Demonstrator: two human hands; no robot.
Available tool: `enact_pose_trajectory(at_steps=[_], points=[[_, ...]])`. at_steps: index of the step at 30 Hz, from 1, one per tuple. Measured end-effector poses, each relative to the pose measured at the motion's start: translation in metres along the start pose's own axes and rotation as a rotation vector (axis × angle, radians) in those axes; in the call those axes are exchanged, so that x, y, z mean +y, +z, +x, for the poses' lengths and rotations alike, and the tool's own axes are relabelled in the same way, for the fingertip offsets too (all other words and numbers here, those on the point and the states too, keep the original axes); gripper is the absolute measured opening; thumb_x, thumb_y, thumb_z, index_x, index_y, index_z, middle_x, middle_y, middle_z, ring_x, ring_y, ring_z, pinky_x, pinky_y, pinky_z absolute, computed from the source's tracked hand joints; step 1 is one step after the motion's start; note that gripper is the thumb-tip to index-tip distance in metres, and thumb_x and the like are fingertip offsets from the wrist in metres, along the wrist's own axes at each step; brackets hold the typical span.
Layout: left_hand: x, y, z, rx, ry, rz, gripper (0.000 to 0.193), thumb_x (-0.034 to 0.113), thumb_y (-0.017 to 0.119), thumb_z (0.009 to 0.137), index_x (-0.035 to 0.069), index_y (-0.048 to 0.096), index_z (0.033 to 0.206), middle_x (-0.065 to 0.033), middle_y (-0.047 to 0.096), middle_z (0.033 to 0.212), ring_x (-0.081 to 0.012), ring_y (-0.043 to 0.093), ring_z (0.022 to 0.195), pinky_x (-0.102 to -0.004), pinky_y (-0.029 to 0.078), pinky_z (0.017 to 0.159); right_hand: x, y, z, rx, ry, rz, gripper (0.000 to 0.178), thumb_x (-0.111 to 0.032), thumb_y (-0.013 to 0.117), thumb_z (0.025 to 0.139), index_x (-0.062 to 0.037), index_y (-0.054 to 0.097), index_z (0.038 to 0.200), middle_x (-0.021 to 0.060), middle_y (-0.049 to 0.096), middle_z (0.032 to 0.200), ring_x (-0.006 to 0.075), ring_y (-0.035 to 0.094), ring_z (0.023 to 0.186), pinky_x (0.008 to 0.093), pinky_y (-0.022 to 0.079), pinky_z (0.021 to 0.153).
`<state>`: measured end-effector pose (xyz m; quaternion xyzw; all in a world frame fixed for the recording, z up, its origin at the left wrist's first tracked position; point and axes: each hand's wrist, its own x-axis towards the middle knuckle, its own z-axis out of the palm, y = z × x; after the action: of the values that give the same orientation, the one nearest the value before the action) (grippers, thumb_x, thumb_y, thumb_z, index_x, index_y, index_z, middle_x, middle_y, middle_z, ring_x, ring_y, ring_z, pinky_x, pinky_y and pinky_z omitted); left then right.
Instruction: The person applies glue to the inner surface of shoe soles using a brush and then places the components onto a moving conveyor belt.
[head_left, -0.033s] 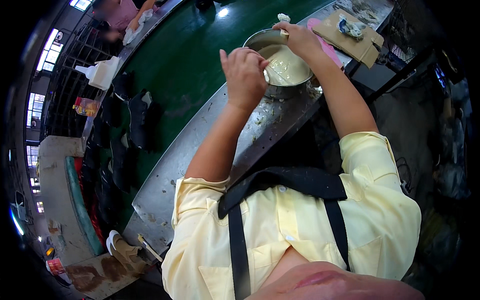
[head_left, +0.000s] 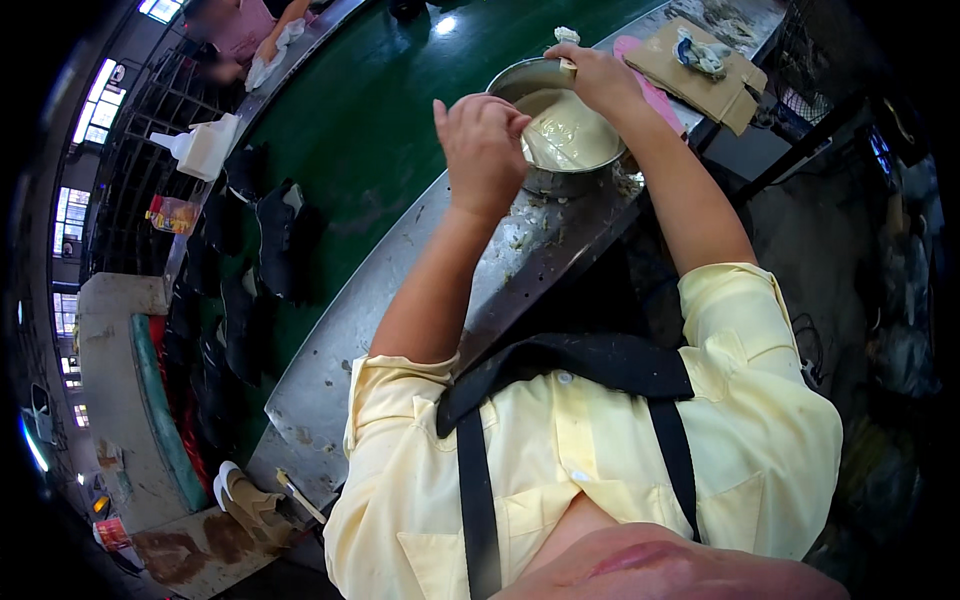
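A round metal pot of thick cream-coloured liquid stands at the edge of the metal ledge. My right hand is at its far right rim, fingers closed around a pale stub that I cannot make out. Beyond that hand, just past the rim, shows a white crumpled lump. At the pot's left rim is my left hand, fingers curled and one digit sticking out. Its back hides whatever its fingertips touch or hold.
Dark shoe uppers line the left side of a green belt. A white bottle stands beyond them. Cardboard with a crumpled cloth lies right of the pot. Another person's hand is at the far left.
My left hand has shifted slightly left, baring more of the liquid's surface. My right hand and the pot look unmoved.
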<state>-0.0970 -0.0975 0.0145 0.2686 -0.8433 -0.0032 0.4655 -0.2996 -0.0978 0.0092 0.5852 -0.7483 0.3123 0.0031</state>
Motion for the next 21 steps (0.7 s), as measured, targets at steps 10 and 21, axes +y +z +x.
enact_pose_trajectory(at_steps=[10,21], points=[[-0.035,-0.029,0.023,0.154,-0.548,-0.619,0.019,0.017,0.051,0.092,0.000,0.054,0.083,-0.0090,0.067,0.080,-0.0101,0.056,0.071,-0.0222,0.043,0.069,0.001,-0.001,0.001,-0.016,0.037,0.004,0.036,-0.009,0.049,0.082,-0.0267,0.059,0.112,0.0129,0.064,0.099,0.0303,0.061,0.093,0.0392,0.047,0.080],[-0.089,-0.057,0.021,0.360,-0.390,-0.413,0.027,0.015,0.043,0.087,0.000,0.066,0.081,-0.0096,0.064,0.080,-0.0201,0.059,0.075,-0.0313,0.046,0.069,0.006,0.001,0.000,-0.013,0.045,-0.019,0.037,-0.010,0.049,0.082,-0.0277,0.059,0.112,0.0117,0.064,0.101,0.0296,0.061,0.094,0.0392,0.048,0.081]])
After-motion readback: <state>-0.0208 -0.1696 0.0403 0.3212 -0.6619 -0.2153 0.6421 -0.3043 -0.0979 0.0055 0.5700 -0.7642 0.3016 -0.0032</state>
